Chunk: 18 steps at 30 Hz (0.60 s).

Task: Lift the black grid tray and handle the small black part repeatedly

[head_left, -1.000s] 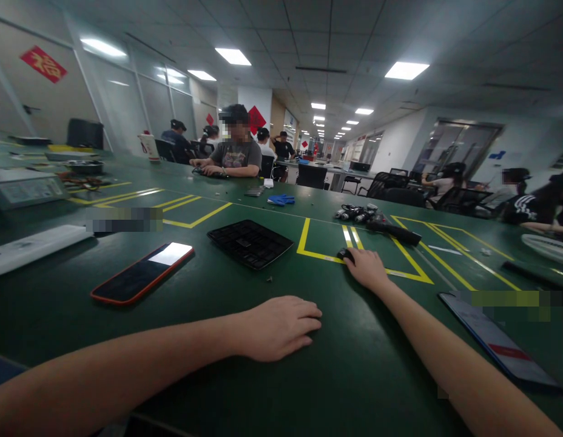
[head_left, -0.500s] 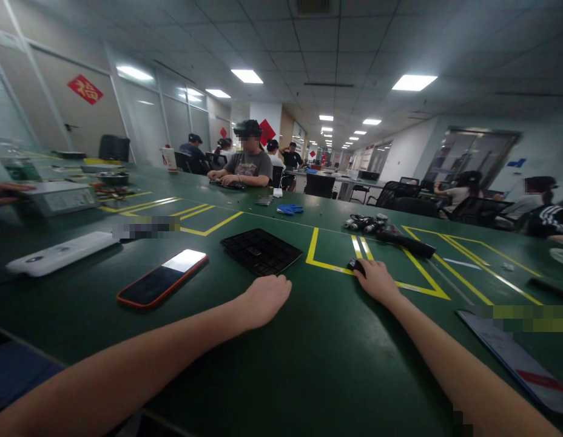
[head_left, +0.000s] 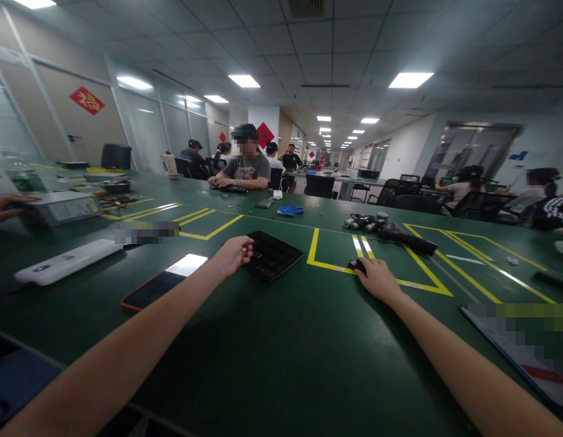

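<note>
My left hand (head_left: 236, 252) is closed in a pinch over the left part of a shallow black divided tray (head_left: 276, 258). A tiny pale speck shows at its fingertips, too small to name. The tray lies flat on the green table. My right hand (head_left: 379, 278) rests on the table, its fingers curled round a small black object (head_left: 355, 264) beside a yellow tape line. Most of that object is hidden by the hand. Under my left forearm lies an orange-edged phone (head_left: 158, 288), partly covered.
A white power strip (head_left: 70, 262) lies on the left, with a grey metal box (head_left: 67, 207) behind it. A blue glove (head_left: 290, 210), a bundle of black parts (head_left: 367, 222) and a black rod (head_left: 411, 243) are farther back. A tablet-like panel (head_left: 518, 352) lies at right. A person (head_left: 245, 164) sits opposite.
My left hand has moved forward and left, from in front of the black tray to over its left part. My right hand stays on the small black object.
</note>
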### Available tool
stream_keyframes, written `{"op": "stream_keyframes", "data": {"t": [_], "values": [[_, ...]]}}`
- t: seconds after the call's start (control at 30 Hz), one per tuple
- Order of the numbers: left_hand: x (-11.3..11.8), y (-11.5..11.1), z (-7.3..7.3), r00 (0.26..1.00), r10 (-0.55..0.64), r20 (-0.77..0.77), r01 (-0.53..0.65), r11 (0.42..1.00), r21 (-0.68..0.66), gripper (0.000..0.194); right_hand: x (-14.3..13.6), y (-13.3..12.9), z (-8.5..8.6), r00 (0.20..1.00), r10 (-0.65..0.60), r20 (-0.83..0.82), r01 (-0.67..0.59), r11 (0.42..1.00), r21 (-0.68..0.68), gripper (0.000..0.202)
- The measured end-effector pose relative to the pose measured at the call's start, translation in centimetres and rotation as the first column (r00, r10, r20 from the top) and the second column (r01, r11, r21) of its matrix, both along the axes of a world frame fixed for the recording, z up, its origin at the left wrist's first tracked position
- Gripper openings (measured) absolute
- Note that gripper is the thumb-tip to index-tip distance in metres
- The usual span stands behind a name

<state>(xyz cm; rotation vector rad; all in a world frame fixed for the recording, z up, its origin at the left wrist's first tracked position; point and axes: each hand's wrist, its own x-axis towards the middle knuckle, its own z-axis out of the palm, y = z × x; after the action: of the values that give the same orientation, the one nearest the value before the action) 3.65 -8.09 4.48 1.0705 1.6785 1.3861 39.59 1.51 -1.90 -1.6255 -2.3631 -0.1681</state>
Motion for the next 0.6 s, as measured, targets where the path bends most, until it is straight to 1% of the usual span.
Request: {"op": "stream_keyframes", "data": {"t": [0.03,0.07,0.1,0.13,0.17,0.2,0.23,0.27,0.3,0.33,0.43,0.53,0.6], "values": [[-0.3,0.3,-0.3,0.993,0.024,-0.114,-0.023,1.000,0.005,0.008,0.0,0.0,0.0,1.000,0.000,-0.003,0.000,1.000,-0.003,0.044],[-0.4,0.5,-0.6,0.961,0.041,-0.274,-0.041,0.999,0.009,0.013,0.0,0.0,0.1,1.000,-0.001,-0.007,0.001,1.000,-0.005,0.044],[-0.5,0.7,-0.9,0.878,0.050,-0.477,-0.056,0.998,0.003,0.020,0.0,0.0,0.1,1.000,-0.003,-0.010,0.003,1.000,-0.006,0.044],[-0.5,0.8,-1.2,0.737,0.034,-0.675,-0.066,0.998,-0.022,0.028,0.0,-0.1,0.2,1.000,-0.002,-0.013,0.002,1.000,-0.007,0.045],[-0.5,0.9,-1.4,0.567,-0.011,-0.824,-0.078,0.995,-0.067,0.036,0.0,-0.1,0.2,1.000,-0.002,-0.017,0.002,1.000,-0.008,0.045],[-0.4,1.0,-1.5,0.417,-0.074,-0.906,-0.093,0.988,-0.124,0.044,0.0,-0.1,0.2,1.000,-0.002,-0.022,0.001,1.000,-0.011,0.046],[-0.2,1.1,-1.5,0.326,-0.139,-0.935,-0.108,0.977,-0.183,0.050,0.0,0.0,0.2,1.000,-0.002,-0.027,0.001,1.000,-0.014,0.046],[-0.1,1.1,-1.5,0.278,-0.197,-0.940,-0.120,0.964,-0.237,0.054,0.0,0.0,0.2,0.999,-0.002,-0.033,0.001,1.000,-0.017,0.046],[0.1,1.2,-1.3,0.255,-0.237,-0.938,-0.128,0.953,-0.275,0.057,0.0,0.0,0.2,0.999,-0.001,-0.040,0.000,1.000,-0.019,0.046],[0.3,1.2,-1.1,0.249,-0.263,-0.932,-0.136,0.944,-0.302,0.059,0.0,0.0,0.2,0.999,-0.001,-0.045,0.000,1.000,-0.017,0.046],[0.7,1.5,-0.6,0.270,-0.307,-0.913,-0.152,0.922,-0.355,0.058,-0.2,0.0,0.3,0.998,-0.016,-0.056,0.016,1.000,-0.008,0.044],[0.9,1.9,-0.6,0.302,-0.300,-0.905,-0.177,0.915,-0.363,0.052,-1.0,-0.5,0.3,0.995,-0.017,-0.103,0.014,0.999,-0.030,0.043],[1.0,1.9,-1.1,0.321,-0.258,-0.911,-0.199,0.922,-0.331,0.048,-2.0,-1.2,0.3,0.982,0.021,-0.189,-0.034,0.997,-0.064,0.045]]}}
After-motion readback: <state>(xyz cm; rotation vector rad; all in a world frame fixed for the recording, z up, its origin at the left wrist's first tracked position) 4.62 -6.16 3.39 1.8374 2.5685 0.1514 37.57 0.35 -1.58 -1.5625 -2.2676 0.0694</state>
